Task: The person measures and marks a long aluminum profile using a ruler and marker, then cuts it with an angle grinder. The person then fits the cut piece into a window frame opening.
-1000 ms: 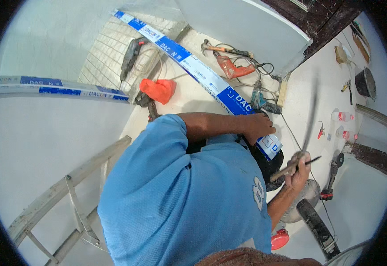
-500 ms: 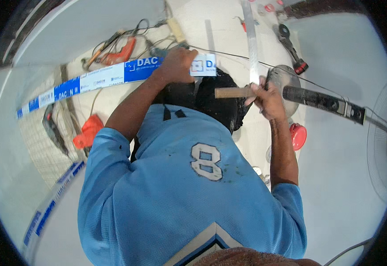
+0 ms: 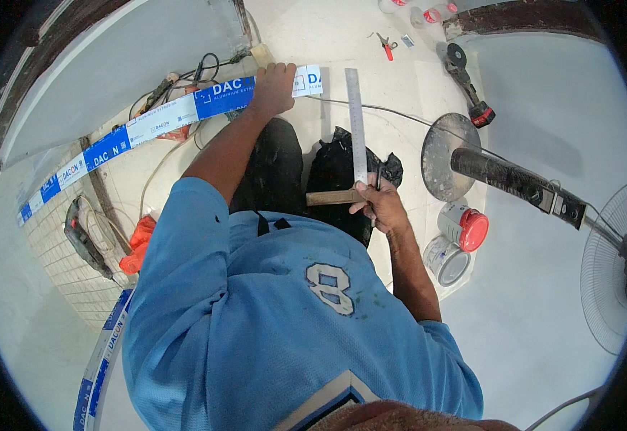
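Note:
My left hand (image 3: 274,87) grips a long, straight bar (image 3: 161,121) wrapped in blue and white printed film, close to its right end. The bar slants down to the far left. In my right hand (image 3: 385,207) is a try square (image 3: 357,129), held at its corner. Its steel ruler blade points away from me, and its brown stock (image 3: 331,197) points left across my lap. A thin dark item also shows at those fingers; I cannot make out what it is. The square and the bar are apart.
A cordless angle grinder (image 3: 468,86) lies at the far right. A standing fan (image 3: 608,269) is tipped toward the right, its round base (image 3: 443,161) near a red-lidded can (image 3: 471,230). Corded tools and an orange-red bag (image 3: 138,244) lie left. A cable crosses the floor.
My right hand has brought the try square closer to my body and to the left. The left hand still holds the bar, which has shifted slightly left. The whole view has shifted too.

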The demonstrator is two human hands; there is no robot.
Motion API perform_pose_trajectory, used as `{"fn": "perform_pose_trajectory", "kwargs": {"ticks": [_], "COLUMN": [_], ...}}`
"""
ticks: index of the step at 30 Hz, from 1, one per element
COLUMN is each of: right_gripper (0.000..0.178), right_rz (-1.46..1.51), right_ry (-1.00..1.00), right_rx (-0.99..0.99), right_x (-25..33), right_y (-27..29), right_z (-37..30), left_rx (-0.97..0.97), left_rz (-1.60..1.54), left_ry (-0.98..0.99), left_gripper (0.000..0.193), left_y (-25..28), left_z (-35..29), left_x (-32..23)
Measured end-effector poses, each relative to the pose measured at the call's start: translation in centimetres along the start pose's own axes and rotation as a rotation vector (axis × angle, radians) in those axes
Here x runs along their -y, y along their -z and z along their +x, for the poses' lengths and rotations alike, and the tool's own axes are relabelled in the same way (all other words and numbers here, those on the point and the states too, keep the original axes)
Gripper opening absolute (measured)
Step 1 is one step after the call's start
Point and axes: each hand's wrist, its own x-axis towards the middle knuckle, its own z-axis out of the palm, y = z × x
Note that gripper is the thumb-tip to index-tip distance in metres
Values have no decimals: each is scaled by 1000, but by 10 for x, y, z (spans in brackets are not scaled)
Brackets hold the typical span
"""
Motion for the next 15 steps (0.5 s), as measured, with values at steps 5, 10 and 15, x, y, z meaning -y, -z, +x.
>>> {"fn": "perform_pose_trajectory", "kwargs": {"ticks": [5,10,15], "right_gripper": [26,26,25], "right_rz": [-25,-152,-163], "right_ry": [-49,-103,-90], "right_rx": [53,44,106], "right_x": [1,16,11], "right_y": [-8,-14,-3], "right_z": [16,21,32], "left_rx": [-109,-406,-20], "left_rz": [-1,-56,-1218], "left_ry": [2,23,436], "left_gripper": [55,69,43], "left_y": [1,22,-33], "left_z": [7,-17,-60], "left_x": [8,-26,-78]}}
